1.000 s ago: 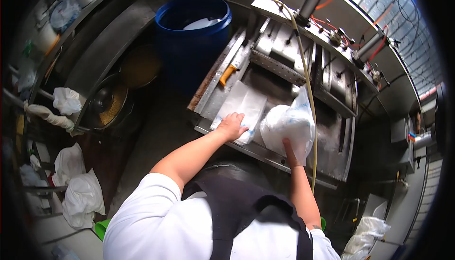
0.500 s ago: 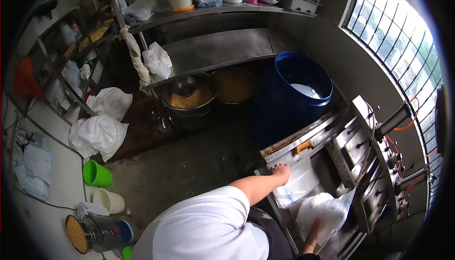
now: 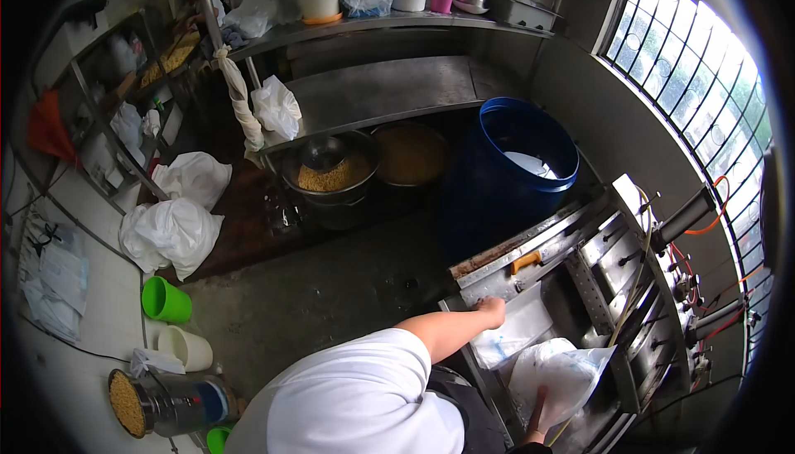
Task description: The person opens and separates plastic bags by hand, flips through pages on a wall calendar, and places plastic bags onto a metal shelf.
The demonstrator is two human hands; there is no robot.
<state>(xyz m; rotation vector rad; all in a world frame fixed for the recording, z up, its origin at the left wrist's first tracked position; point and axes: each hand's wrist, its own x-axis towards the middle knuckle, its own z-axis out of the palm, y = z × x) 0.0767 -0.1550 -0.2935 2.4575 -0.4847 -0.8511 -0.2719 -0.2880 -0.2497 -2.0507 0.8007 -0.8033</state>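
My left hand (image 3: 492, 312) is closed at the near-left edge of the metal press, beside a flat white sheet (image 3: 515, 326) lying in it; what the fingers hold, if anything, is hidden. My right hand (image 3: 540, 414) grips a bulky white cloth or plastic bundle (image 3: 551, 375) from its near side. The bundle rests over the lower part of the press, with a translucent corner sticking out to the right. Above the sheet, a yellow-orange handled tool (image 3: 526, 262) lies on the metal ledge.
A blue barrel (image 3: 509, 197) stands beyond the press (image 3: 592, 284). Metal cylinders with hoses line its right side. Bowls of yellow beans (image 3: 327, 179) sit under the steel table (image 3: 381, 90). White sacks (image 3: 172, 239) and green bucket (image 3: 166, 300) are left. Part of another person shows far back left.
My left hand has closed, its fingers now curled in. The white bundle and my right hand have shifted slightly left and down. The view has tilted a little.
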